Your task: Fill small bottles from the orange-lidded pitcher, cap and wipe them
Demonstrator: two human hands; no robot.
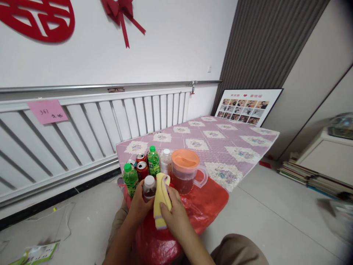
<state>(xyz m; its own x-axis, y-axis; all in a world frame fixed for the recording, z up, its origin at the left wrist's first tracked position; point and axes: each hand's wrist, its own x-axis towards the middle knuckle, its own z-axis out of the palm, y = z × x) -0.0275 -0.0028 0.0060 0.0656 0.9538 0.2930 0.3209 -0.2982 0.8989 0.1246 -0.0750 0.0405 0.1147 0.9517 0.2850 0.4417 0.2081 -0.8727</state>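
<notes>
My left hand (142, 204) is wrapped round a clear plastic bottle (149, 187) with a white cap and dark liquid inside. A folded yellow cloth (162, 200) with a purple edge is gripped in my right hand (175, 211), just to the right of that bottle. Behind my hands stands a clear pitcher (184, 180) with an orange lid and brownish liquid. Left of it are a white-capped clear bottle (166, 162), a green-capped bottle (153, 162) and red cans (142, 170). Another green-capped bottle (130, 179) stands at the left edge.
Red plastic sheeting (204, 202) covers the near part of the table, over a purple floral tablecloth (197, 134). A white radiator (132, 114) runs along the wall at left. A photo board (248, 106) leans behind the table, and stacked books (311, 176) lie on the floor at right.
</notes>
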